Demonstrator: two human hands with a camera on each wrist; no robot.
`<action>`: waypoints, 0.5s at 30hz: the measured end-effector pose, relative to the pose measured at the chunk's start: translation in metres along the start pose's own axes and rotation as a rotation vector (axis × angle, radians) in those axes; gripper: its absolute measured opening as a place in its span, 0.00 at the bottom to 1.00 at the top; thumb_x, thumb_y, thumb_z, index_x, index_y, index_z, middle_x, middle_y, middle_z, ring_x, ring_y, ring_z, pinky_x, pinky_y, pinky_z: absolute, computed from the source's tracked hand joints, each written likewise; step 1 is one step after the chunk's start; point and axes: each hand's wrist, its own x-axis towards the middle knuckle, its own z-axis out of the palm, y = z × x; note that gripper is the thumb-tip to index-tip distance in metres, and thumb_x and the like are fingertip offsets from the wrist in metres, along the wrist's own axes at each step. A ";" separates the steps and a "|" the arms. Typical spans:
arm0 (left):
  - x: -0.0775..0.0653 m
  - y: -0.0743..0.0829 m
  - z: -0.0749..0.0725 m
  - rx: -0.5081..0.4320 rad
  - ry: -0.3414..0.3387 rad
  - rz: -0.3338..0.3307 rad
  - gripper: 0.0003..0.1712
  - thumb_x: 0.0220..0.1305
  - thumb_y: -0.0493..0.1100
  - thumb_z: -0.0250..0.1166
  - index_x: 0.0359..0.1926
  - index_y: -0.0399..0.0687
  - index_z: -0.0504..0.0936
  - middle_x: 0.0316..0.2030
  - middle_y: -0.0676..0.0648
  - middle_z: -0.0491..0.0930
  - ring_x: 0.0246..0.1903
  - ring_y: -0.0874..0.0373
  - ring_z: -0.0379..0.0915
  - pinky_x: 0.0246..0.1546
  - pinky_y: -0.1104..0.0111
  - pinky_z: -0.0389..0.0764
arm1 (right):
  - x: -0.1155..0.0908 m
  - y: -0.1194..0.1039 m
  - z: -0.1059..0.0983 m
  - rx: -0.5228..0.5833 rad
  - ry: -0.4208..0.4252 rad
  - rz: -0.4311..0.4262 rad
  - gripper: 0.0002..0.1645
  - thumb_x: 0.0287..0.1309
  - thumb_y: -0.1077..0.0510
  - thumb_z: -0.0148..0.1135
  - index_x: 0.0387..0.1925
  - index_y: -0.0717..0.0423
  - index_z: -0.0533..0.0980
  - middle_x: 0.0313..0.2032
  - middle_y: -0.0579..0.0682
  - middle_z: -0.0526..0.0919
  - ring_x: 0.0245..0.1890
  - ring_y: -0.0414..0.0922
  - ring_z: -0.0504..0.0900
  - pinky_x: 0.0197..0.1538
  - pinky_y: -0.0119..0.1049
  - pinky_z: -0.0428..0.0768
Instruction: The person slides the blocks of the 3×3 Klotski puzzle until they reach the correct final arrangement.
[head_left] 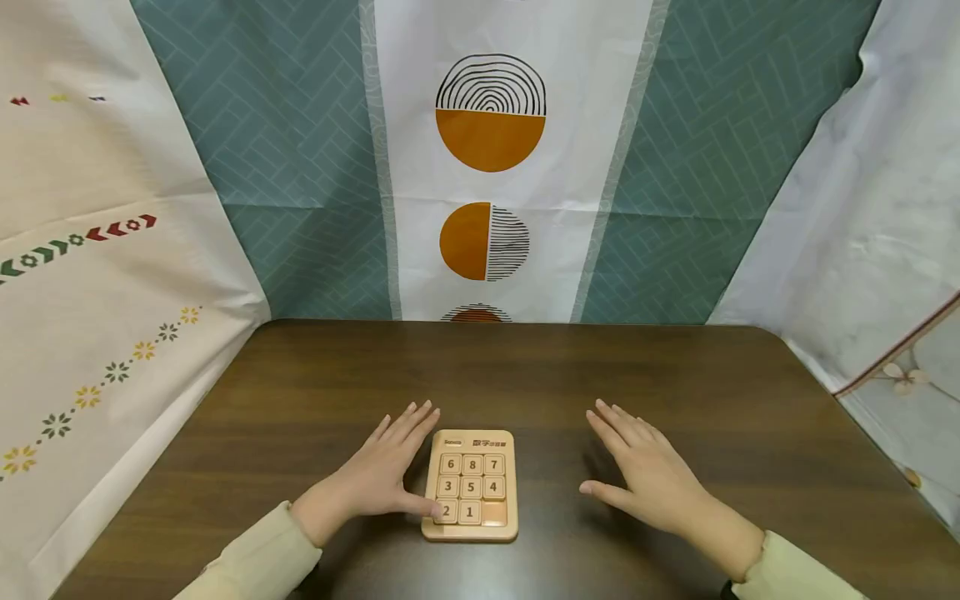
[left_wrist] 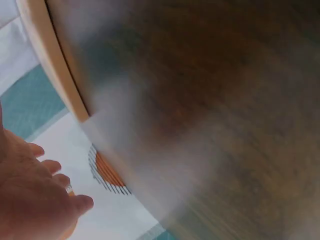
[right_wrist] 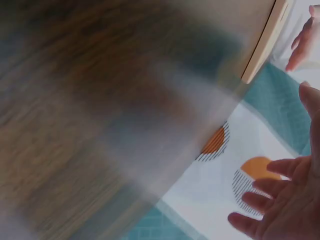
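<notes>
A wooden number slide puzzle [head_left: 471,531] lies flat on the dark table. Its tiles read 6 8 7, 3 5 4, 2 1 from the top row down, and the lower right slot holds no tile. My left hand [head_left: 382,471] is at the puzzle's left side with fingers extended, its thumb overlapping the tile marked 2 in the head view. Well to the right of the puzzle, my right hand [head_left: 645,475] has its fingers straight and thumb apart, holding nothing. The puzzle's edge shows in the left wrist view [left_wrist: 57,65] and the right wrist view [right_wrist: 265,42].
The brown wooden table [head_left: 525,367] extends beyond both hands to a patterned cloth [head_left: 315,167] hanging at its far edge. Pale cloths hang on the left [head_left: 112,275] and right [head_left: 885,208] sides.
</notes>
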 end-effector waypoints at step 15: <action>0.005 0.001 0.013 0.011 -0.163 0.056 0.80 0.28 0.75 0.73 0.72 0.31 0.47 0.73 0.34 0.45 0.72 0.38 0.40 0.66 0.39 0.49 | 0.015 -0.037 0.010 0.072 -0.149 -0.301 0.47 0.57 0.34 0.59 0.67 0.62 0.64 0.67 0.56 0.66 0.67 0.54 0.64 0.64 0.51 0.67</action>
